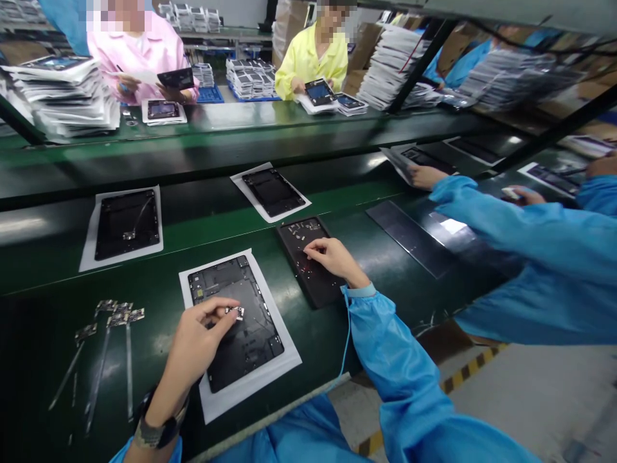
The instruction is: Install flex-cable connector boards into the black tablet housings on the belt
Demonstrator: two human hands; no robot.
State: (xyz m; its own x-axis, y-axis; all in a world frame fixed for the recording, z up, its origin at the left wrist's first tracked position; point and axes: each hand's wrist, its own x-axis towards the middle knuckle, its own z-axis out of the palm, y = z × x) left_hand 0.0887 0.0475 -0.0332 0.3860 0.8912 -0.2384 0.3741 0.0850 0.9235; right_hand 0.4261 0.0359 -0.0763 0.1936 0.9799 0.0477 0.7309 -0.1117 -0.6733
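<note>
My left hand (200, 337) pinches a small circuit board (236, 312) between thumb and fingertips. It hovers over a black tablet housing (250, 341), which lies on a white sheet (212, 406) in front of me. To the right, my right hand (332, 257) reaches over a dark foam tray (315, 283) with its thumb and index finger pinched together. Tiny metal parts (301, 230) are scattered at the tray's far end. Whatever sits between those right fingertips is too small to make out.
Several small boards with long flat cables (120, 315) lie at the left. Two more housings (128, 225) (272, 190) rest on white sheets farther back. A clear plastic sheet (409, 236) lies right of the tray. A co-worker's blue sleeve (506, 225) reaches in from the right; two people sit opposite.
</note>
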